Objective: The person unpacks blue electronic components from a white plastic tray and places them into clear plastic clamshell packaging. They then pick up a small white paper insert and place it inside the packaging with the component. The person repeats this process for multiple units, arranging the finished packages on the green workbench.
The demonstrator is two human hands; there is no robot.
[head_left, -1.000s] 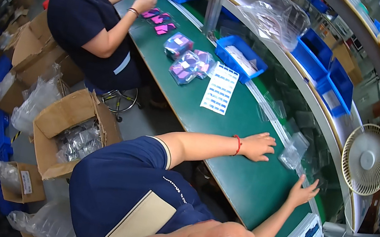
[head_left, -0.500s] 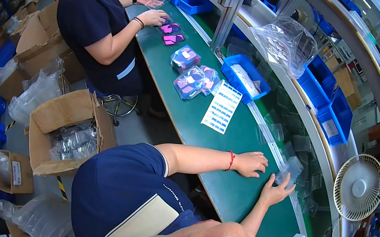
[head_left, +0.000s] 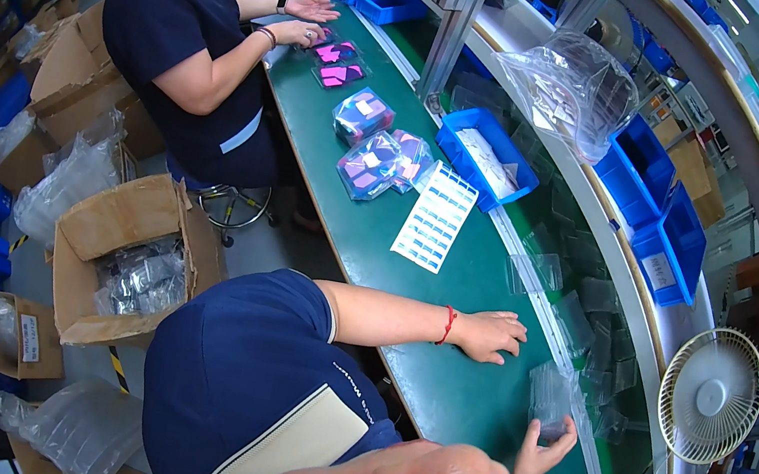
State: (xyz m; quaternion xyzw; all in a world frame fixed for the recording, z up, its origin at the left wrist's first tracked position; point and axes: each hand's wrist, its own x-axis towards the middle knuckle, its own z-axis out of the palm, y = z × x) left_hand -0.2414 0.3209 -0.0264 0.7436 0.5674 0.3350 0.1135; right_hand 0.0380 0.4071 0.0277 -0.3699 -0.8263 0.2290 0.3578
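My left hand (head_left: 489, 336), with a red cord at its wrist, rests palm down on the green tabletop, its fingers stretched forward and nothing seen in them. Closer to the front, my right hand (head_left: 546, 451) grips the near end of a small stack of clear plastic cases (head_left: 552, 394) between thumb and fingers. A white sheet of blue labels (head_left: 437, 217) lies to the left, beyond my left hand. More clear plastic cases (head_left: 597, 341) are scattered along the table's right edge.
Pink-and-blue packs (head_left: 372, 165) and a blue bin (head_left: 487, 159) stand farther along the green table (head_left: 340, 230). A co-worker (head_left: 194, 52) handles pink pieces at the far left. A fan (head_left: 712, 395) stands on the right; open cartons (head_left: 132, 259) sit on the floor.
My right hand has drawn back toward me and closed on the clear plastic cases, which now show as a stack on the table side. My left hand has barely shifted.
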